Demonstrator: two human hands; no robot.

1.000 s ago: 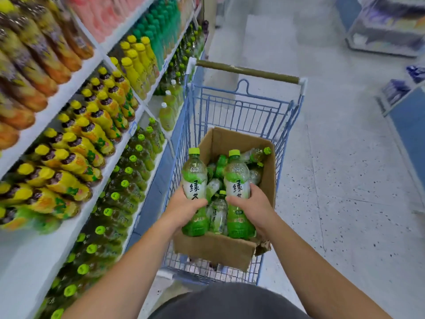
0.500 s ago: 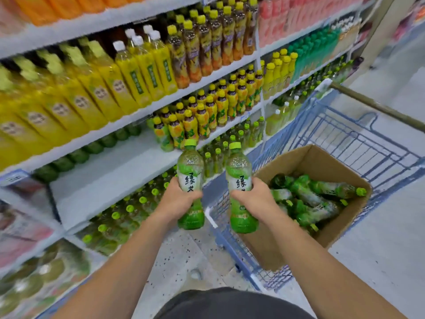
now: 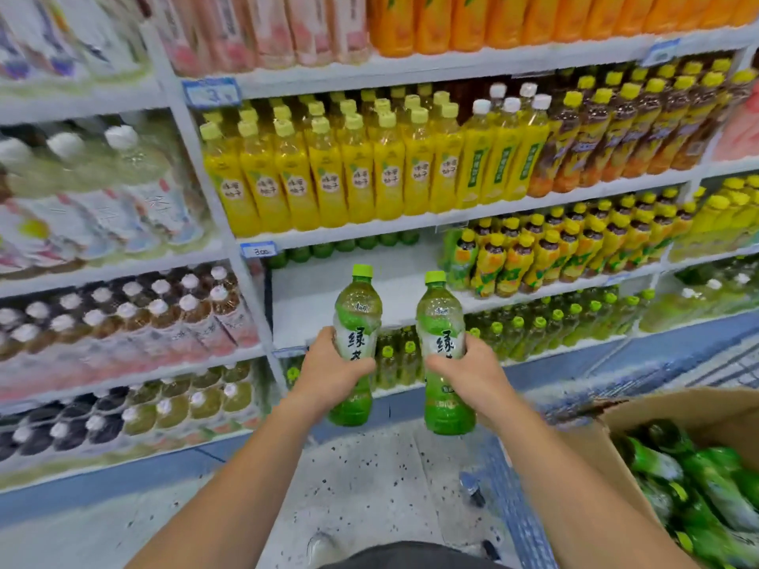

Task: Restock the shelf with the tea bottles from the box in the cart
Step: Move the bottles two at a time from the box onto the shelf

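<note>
Since half a second ago both tea bottles have swung from beside the cart (image 3: 513, 515) to face the shelf (image 3: 320, 297) head-on, and the box (image 3: 673, 408) now sits at the lower right. The left hand (image 3: 328, 371) is wrapped round the left bottle (image 3: 356, 310) at its label, and the right hand (image 3: 472, 375) round the right bottle (image 3: 439, 318). Both bottles are upright, side by side but apart, before the shelf's bare front edge. More green bottles (image 3: 706, 478) lie jumbled in the box
</note>
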